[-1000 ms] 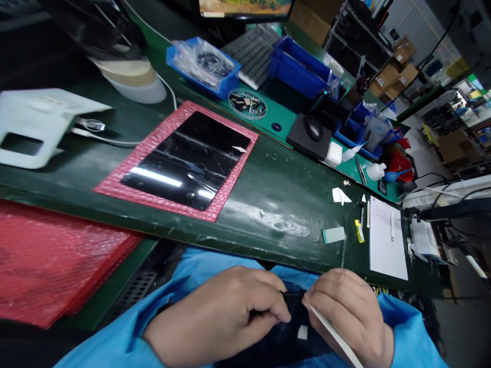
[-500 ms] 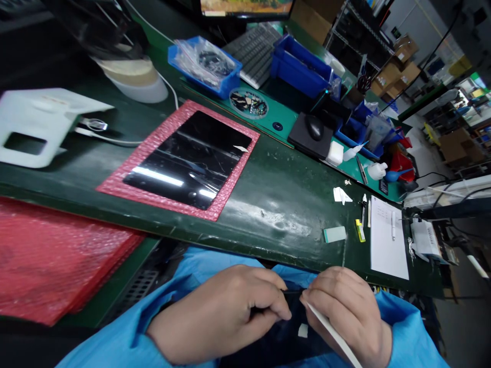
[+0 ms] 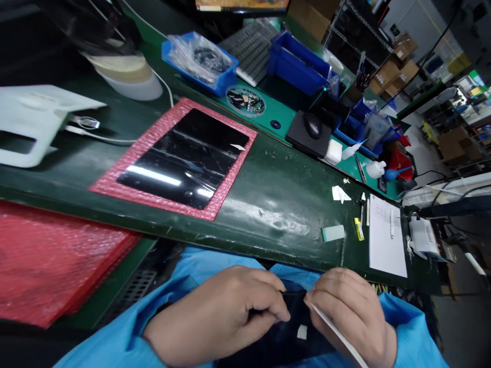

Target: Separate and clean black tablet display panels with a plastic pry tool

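Both my hands are low in front of me, below the table's near edge, over my blue sleeves. My left hand is closed, its fingertips pinching the top edge of a dark flat panel that rests in my lap. My right hand is closed on the same edge and also grips a thin white strip that runs down to the right. A small white sticker sits on the dark panel between my hands. Most of the panel is hidden by my hands.
A glossy black screen lies on a pink bubble-wrap sheet on the green table. A pile of red bubble wrap lies at left. Blue bins, a keyboard, a mouse and a paper sheet stand further back and right.
Nothing has visibly changed in my hands; only the view shifted slightly.
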{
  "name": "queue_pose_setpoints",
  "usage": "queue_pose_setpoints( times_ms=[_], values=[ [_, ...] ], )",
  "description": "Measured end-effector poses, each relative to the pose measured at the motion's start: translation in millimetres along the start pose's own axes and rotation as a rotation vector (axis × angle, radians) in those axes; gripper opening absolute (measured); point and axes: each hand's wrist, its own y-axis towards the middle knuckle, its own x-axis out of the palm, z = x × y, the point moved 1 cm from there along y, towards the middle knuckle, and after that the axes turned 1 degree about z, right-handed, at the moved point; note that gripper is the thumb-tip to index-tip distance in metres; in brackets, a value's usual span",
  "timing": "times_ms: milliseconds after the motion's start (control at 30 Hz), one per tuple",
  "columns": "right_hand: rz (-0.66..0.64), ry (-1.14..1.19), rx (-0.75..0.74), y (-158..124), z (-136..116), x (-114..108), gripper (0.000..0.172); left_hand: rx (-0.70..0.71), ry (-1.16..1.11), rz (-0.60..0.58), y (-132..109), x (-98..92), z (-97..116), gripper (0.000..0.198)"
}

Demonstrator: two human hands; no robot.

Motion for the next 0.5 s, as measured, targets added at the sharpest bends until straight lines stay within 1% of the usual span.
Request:
queue_pose_setpoints(
  times_ms=[200,333,500],
  values=[
    [0.053,0.001,0.022,-3.1,0.1,1.3,0.030,0.027,0.008,0.021,-0.9,-1.0,-1.2,0.040],
    [0.065,-0.013,0.019,-3.5,0.0,0.7,0.028,0.031,0.014,0.025,-1.3,-1.0,-0.1,0.040],
    [0.045,-0.008,0.007,-5.3,1.8,1.2,0.026,0.038,0.009,0.026,-0.7,-0.8,-0.4,0.039]
  ],
)
